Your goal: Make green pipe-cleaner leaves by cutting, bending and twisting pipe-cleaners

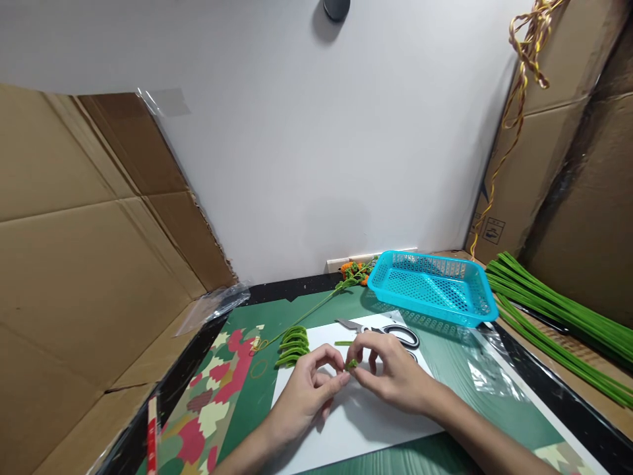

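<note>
My right hand [393, 373] pinches a short, curled piece of green pipe cleaner [351, 364] between thumb and fingers, above a white sheet of paper [341, 422]. My left hand [314, 389] meets it from the other side, its thumb and forefinger closed at the piece's end. The fingertips partly cover the piece. Just beyond the hands lies a straight green pipe cleaner length [342, 343]. Scissors [376, 328] with black and white handles rest behind it, partly hidden by my right hand. Several bent green pipe cleaner loops [293, 346] sit in a row left of the paper.
A blue perforated basket [430, 313] stands at the back right. Long green pipe cleaners [558, 310] lie beyond it. An orange flower with green stem [353, 274] rests near the wall. Clear plastic [499, 373] lies right, a red strip [152, 435] left. Cardboard panels [89, 218] flank the table.
</note>
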`<state>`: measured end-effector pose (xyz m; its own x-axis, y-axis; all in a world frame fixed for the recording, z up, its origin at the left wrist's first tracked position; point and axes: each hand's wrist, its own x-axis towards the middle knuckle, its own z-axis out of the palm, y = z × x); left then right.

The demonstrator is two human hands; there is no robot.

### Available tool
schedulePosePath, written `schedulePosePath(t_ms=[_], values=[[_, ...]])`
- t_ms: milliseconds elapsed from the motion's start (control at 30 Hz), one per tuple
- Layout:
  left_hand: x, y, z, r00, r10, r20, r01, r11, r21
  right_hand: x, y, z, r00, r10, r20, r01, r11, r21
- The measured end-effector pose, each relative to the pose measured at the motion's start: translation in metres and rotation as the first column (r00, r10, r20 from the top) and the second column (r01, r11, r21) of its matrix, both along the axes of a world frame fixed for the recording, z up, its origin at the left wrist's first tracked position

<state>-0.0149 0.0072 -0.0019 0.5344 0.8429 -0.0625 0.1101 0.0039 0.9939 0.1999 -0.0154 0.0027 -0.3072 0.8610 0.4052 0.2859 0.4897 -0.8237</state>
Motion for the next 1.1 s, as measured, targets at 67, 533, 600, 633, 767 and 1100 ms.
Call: schedulePosePath(t_ms=[67, 533, 600, 633, 767, 1100], values=[[0.000, 0.000, 0.002, 1.000, 0.010, -0.005, -0.010, 1.000, 0.000, 0.000, 0.000, 0.003, 0.999, 0.011, -0.038, -0.012, 1.000, -0.011], [0.000, -0.007, 0.008, 0.994, 0.105, -0.023, -0.103, 0.991, 0.081, 0.001, 0.003, 0.006, 0.979, 0.045, -0.199, -0.085, 0.977, -0.195], [0.000, -0.006, 0.009, 0.994, 0.107, -0.030, -0.104, 0.991, 0.087, 0.001, 0.005, 0.002, 0.975, 0.046, -0.216, -0.099, 0.966, -0.240], [0.000, -0.006, 0.009, 0.994, 0.104, -0.033, -0.101, 0.991, 0.087, 0.000, 0.007, 0.000, 0.969, 0.045, -0.242, -0.112, 0.956, -0.272], [0.000, -0.004, 0.007, 0.996, 0.093, -0.018, -0.091, 0.993, 0.068, -0.002, 0.012, -0.009, 0.919, 0.056, -0.390, -0.216, 0.900, -0.380], [0.001, -0.007, 0.003, 0.994, 0.091, -0.052, -0.088, 0.994, 0.060, -0.004, 0.001, -0.003, 0.999, 0.000, -0.036, -0.004, 0.992, -0.127]])
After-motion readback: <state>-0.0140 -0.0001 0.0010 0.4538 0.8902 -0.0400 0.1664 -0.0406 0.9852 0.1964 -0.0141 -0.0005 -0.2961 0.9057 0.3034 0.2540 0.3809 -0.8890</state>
